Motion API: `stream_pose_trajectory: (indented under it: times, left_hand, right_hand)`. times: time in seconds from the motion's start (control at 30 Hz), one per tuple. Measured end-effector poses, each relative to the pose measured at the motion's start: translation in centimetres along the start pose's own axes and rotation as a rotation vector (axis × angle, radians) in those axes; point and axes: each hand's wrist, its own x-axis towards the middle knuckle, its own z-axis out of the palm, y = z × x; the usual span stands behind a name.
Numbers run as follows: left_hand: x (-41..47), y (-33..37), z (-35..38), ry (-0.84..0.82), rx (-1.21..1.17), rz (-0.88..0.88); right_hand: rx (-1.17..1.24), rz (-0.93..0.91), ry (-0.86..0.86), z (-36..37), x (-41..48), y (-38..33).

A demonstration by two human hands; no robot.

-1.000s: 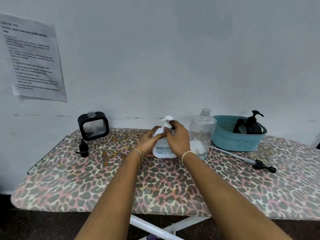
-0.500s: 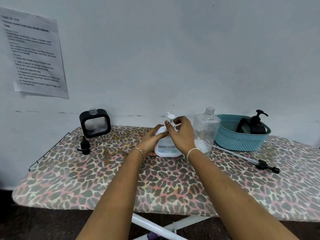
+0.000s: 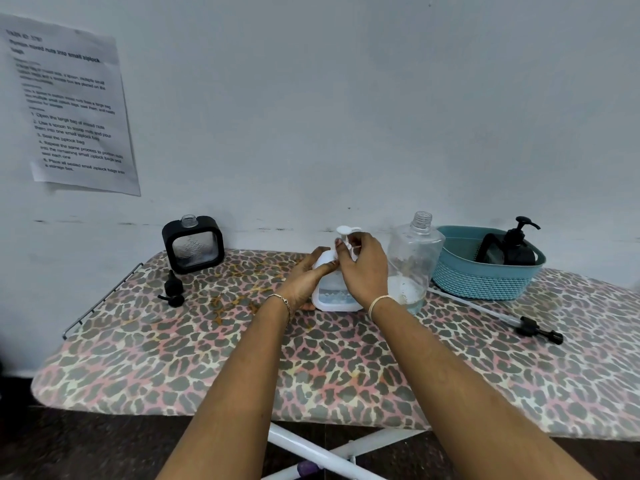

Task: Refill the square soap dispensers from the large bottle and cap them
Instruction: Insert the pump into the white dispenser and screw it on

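Two hands share the white dispenser [image 3: 334, 296] on the ironing board [image 3: 173, 358]: your left hand [image 3: 304, 277] grips its side to stop it turning, your right hand [image 3: 363, 268] pinches the pump [image 3: 345, 232] at the neck, likely screwing it down.

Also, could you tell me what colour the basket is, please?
The basket is teal, clearest in the head view.

There are 1 white dispenser [image 3: 334, 296], 2 black dispensers [image 3: 194, 245], 2 loose black pumps [image 3: 173, 288], 1 large bottle [image 3: 414, 258], 1 basket [image 3: 485, 282], 1 paper sheet [image 3: 76, 109].
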Motion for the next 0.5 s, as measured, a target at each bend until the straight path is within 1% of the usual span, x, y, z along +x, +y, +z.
stream_pose_trajectory:
  times: [0.13, 0.2, 0.37, 0.5]
  left_hand:
    - [0.14, -0.10, 0.03, -0.016, -0.006, 0.007]
    - [0.31, -0.26, 0.11, -0.001, -0.017, -0.023]
    - [0.62, -0.42, 0.06, -0.005, -0.015, 0.002]
    - [0.91, -0.68, -0.02, -0.032, -0.036, 0.009]
  right_hand:
    - [-0.050, -0.062, -0.034, 0.37, -0.73, 0.66]
    - [-0.046, -0.040, -0.004, 0.35, -0.68, 0.68]
    - [-0.015, -0.004, 0.072, 0.50, -0.72, 0.32]
    - [-0.110, -0.064, 0.000, 0.74, -1.08, 0.52]
